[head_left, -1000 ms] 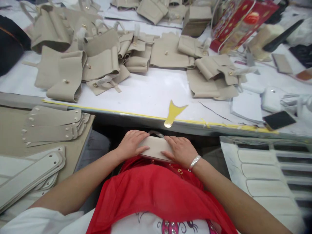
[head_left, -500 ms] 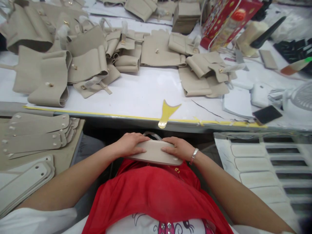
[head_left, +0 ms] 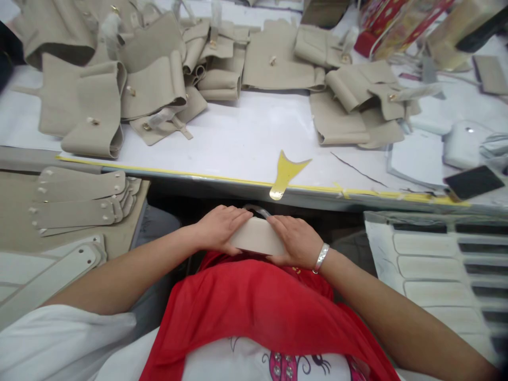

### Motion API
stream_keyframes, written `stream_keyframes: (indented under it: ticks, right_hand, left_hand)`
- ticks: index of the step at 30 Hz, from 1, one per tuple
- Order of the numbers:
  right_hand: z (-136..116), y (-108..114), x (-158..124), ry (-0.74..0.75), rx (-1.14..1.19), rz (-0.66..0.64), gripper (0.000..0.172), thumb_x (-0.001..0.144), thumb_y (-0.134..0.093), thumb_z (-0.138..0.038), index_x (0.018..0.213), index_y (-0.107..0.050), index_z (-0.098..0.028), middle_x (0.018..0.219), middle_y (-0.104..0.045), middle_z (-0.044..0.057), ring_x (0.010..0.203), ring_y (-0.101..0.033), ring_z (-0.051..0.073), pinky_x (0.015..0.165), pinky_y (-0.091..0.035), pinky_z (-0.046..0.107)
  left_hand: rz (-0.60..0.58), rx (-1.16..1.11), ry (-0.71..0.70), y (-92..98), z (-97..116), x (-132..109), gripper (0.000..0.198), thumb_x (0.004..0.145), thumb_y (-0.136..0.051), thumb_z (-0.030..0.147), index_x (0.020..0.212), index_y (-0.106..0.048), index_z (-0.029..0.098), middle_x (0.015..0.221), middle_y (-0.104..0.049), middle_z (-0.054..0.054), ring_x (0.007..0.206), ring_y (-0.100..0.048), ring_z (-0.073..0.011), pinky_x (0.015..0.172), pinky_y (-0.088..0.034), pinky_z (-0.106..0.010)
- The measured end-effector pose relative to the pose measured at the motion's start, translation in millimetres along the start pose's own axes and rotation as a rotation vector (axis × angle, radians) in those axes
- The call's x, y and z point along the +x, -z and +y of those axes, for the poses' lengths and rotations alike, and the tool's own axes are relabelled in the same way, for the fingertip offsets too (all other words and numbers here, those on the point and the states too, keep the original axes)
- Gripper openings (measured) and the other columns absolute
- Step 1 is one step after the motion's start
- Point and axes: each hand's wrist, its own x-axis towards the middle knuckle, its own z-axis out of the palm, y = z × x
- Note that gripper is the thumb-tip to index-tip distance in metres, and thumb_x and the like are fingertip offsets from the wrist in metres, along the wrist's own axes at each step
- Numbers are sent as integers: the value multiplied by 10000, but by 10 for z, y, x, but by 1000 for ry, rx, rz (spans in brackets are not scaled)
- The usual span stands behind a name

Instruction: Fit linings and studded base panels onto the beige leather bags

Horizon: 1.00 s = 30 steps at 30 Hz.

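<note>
At my lap I hold a small beige leather bag [head_left: 257, 236] with its smooth flat face turned up. My left hand [head_left: 221, 228] grips its left end, thumb on the near edge and fingers over the top. Round the right end is my right hand [head_left: 297, 241], its thumb also at the near edge. A thin curved handle [head_left: 257, 210] rises from the bag's far side between my fingertips. The underside of the bag is hidden.
Beige leather bag pieces [head_left: 153, 87] lie across the white table [head_left: 254, 132]. A yellow forked piece [head_left: 286, 173] lies at its edge. Strap pieces [head_left: 79, 185] are stacked on the left board. A slotted rack [head_left: 431, 264] with pale panels stands right. A dark phone-like slab [head_left: 472, 182] lies nearby.
Both hands have shifted from lying over the bag's top to gripping its ends, thumbs now at the near edge. The camera view has turned, so the table things appear further right and higher.
</note>
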Motion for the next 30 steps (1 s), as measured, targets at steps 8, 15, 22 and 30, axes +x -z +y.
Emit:
stream_keyframes:
  ticks: [8, 15, 22, 30]
  right_hand:
    - [-35, -41, -19, -19, -32, -3, 840, 634, -609, -584, 1293, -371, -119, 1255, -469, 164, 1049, -465, 306, 850, -332, 386]
    - [-89, 17, -11, -27, -86, -13, 890, 631, -566, -690, 1283, -375, -114, 1233, -484, 178, 1020, -489, 309, 823, -354, 378]
    - [-199, 25, 254, -269, -49, -70, 569, 862, -235, -623, 1055, -548, -190, 1011, -620, 131, 896, -581, 280, 712, -414, 361]
    - [171, 234, 65, -308, 226, -273, 481, 848, -396, -506, 1193, -546, -207, 1148, -598, 89, 1015, -563, 251, 855, -414, 335]
  left_hand:
    - [37, 21, 16, -70, 18, -30, 815, 637, -602, 562, 1297, -349, 155, 1229, -473, -138, 1040, -456, -281, 849, -313, -353]
    - [90, 16, -10, -65, 20, -51, 903, 635, -564, 660, 1345, -322, 157, 1280, -460, -137, 1073, -460, -288, 863, -316, -350]
    - [96, -64, 171, -21, 83, 47, 492, 873, -320, 512, 1208, -507, 205, 1168, -588, -86, 1037, -535, -245, 860, -358, -351]
    - [-171, -616, 259, 214, -286, -34, 476, 765, -528, 368, 1202, -549, 181, 1171, -604, -30, 1031, -557, -194, 864, -400, -238]
